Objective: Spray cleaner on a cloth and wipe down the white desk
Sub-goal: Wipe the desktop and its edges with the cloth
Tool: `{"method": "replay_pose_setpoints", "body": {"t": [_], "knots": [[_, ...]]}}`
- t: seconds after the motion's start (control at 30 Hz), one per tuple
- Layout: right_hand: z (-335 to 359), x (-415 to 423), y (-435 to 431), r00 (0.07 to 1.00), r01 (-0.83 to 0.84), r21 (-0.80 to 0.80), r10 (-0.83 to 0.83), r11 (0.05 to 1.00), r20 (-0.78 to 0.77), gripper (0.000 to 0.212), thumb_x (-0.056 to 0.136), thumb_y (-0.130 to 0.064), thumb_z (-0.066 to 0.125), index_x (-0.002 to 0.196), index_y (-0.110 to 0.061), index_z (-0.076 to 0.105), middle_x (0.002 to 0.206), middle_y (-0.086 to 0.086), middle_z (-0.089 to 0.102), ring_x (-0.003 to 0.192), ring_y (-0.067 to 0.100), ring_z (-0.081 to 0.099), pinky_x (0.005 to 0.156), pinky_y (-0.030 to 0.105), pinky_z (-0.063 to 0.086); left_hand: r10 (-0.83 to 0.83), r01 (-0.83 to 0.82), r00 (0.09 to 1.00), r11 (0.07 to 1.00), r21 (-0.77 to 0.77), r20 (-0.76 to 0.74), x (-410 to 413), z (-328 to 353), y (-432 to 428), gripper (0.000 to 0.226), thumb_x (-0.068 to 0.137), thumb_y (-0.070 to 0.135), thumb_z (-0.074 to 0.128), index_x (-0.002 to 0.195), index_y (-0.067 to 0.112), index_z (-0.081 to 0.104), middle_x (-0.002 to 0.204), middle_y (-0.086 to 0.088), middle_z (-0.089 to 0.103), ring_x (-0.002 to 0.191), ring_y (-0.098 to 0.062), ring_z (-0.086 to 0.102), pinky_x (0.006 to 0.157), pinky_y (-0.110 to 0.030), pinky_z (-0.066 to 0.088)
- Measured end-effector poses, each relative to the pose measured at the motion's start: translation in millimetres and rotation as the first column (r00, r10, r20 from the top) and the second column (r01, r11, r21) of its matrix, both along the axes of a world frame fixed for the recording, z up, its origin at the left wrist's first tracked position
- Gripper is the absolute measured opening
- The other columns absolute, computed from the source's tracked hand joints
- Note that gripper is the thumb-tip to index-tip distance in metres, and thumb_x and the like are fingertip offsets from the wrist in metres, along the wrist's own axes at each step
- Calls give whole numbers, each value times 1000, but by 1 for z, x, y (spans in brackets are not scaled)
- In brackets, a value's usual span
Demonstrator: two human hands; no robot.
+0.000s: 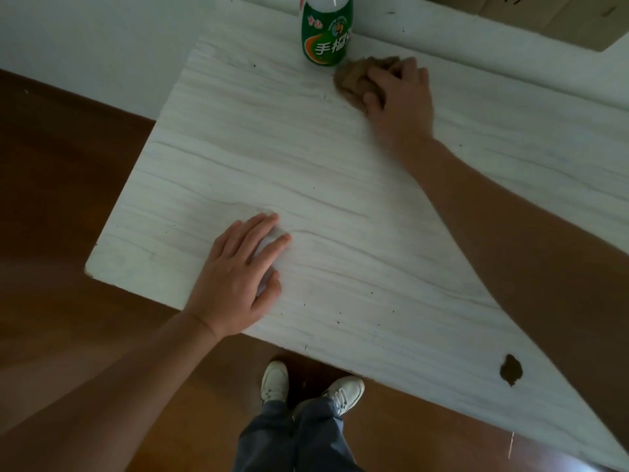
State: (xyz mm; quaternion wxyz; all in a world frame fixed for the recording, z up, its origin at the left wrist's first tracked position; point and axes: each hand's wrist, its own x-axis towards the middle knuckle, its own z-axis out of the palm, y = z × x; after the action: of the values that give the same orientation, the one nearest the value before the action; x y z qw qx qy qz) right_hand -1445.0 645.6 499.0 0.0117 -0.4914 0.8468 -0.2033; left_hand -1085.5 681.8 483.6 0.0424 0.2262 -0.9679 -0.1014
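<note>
The desk (306, 185) has a matt white top printed with faint grey wood grain, the cloth (357, 80) at its far edge looks nubby brown fabric, the bottle (326, 35) glossy green plastic, the floor (68, 199) polished reddish wood.

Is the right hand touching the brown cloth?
Touching. The head view shows the right hand with fingers curled over the brown cloth, holding it against the white desk.
</note>
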Motion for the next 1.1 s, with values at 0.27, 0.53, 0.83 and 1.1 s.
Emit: {"method": "replay_pose_setpoints", "body": {"t": [0.27,0.53,0.83,1.1], "knots": [[0,151,142,875,-471,-18,470,882,116,39,94,-30,59,131,-20,63,123,11,55,105,28,50,92,43,46,13,-12,997,1000,20,-73,0,2,2,48,97,34,49,137,7,52,156,-13,45,151,-29,36,128,-44,22],[-1,93,194,961,-277,8,277,961,-17,37,93,-20,63,130,-15,65,122,14,56,105,33,51,92,46,49,18,-15,998,999,39,-62,-1,5,3,44,98,36,47,132,10,53,159,-14,42,151,-30,33,126,-46,24],[1,231,193,990,78,-12,-76,997,123,41,92,-23,59,133,-22,62,125,9,54,109,31,48,94,42,43,21,-15,995,998,64,-97,1,9,5,49,97,32,53,139,7,54,156,-15,46,148,-34,38,123,-50,28],[2,239,240,994,82,-17,-81,996,69,38,95,-20,59,133,-17,63,122,9,53,110,29,48,91,46,50,62,-59,997,995,79,-41,18,25,12,53,104,38,43,152,15,44,164,-12,36,155,-31,27,127,-50,20]]}}
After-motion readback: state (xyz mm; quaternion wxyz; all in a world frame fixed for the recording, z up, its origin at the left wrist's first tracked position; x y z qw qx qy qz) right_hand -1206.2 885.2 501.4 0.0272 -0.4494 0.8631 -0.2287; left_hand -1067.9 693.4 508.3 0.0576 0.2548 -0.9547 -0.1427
